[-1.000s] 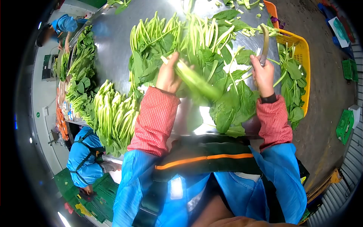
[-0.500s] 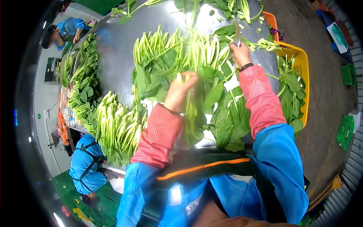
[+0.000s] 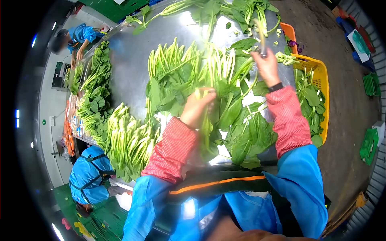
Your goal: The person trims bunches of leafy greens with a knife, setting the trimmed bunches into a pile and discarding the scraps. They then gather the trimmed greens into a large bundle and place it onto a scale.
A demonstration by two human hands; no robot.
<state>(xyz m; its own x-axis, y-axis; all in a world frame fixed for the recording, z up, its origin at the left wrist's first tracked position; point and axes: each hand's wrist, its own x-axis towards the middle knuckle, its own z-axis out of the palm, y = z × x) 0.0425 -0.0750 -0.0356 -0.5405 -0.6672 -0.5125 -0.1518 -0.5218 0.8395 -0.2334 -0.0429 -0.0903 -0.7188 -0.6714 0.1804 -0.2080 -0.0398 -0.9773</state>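
My left hand (image 3: 199,105) is closed around a small bunch of leafy greens (image 3: 207,132), whose leaves hang down toward my apron, slightly blurred. In my right hand (image 3: 267,66) is the handle of a knife (image 3: 262,38); its blade points up and away and is smeared by motion. Between and beyond my hands lie rows of greens (image 3: 173,62) with pale stalks pointing away from me on the metal table (image 3: 128,72). Loose broad leaves (image 3: 245,140) spread below my right hand.
A yellow crate (image 3: 325,92) of greens stands at the right, with an orange crate (image 3: 288,32) behind it. More greens (image 3: 130,138) are piled at the left. Two people in blue (image 3: 82,34) are at the left side. Cut stalk pieces (image 3: 285,59) lie near the right edge.
My right hand with the knife has moved slightly right and down, and its blade has tilted. My left hand still holds its bunch, a little lower. The view has shifted slightly.
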